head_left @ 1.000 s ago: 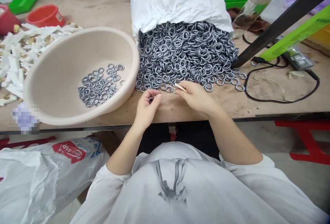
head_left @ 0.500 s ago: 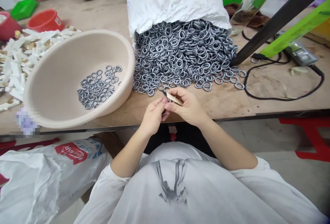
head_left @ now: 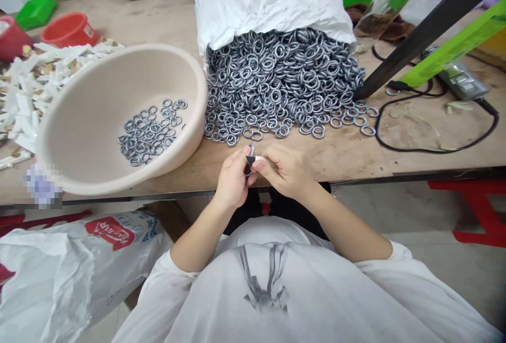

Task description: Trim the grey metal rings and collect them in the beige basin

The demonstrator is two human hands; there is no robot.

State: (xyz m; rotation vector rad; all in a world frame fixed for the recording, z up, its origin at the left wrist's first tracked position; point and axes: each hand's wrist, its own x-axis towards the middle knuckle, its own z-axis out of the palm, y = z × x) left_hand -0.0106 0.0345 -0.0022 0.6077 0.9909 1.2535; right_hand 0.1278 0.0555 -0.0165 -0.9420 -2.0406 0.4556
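Note:
Above the table's front edge, my left hand (head_left: pixel 233 177) pinches a grey metal-looking ring (head_left: pixel 252 149), closed fingers hiding part of it. My right hand (head_left: pixel 288 169) is closed around a small pale-handled tool with a dark, angled tip (head_left: pixel 250 160); its exact kind is unclear. The tip meets the ring between my hands. Just beyond my fingers, a large heap of the same grey rings (head_left: pixel 276 79) spills from the mouth of a white sack (head_left: pixel 272 6). A beige basin (head_left: pixel 87 121) to the left holds a smaller pile of rings (head_left: pixel 148 135).
White plastic-looking pieces (head_left: pixel 23 90) are strewn at the far left beside a red bowl (head_left: pixel 67 29). On the right, a black post (head_left: pixel 419 37) and a green bar (head_left: pixel 454 42) slant over the table, near a black cable (head_left: pixel 419 150). A packed sack (head_left: pixel 47 280) sits below.
The tool has turned so its dark tip points left against the ring, and more of the ring shows. My right hand has shifted slightly down and wraps further over the handle.

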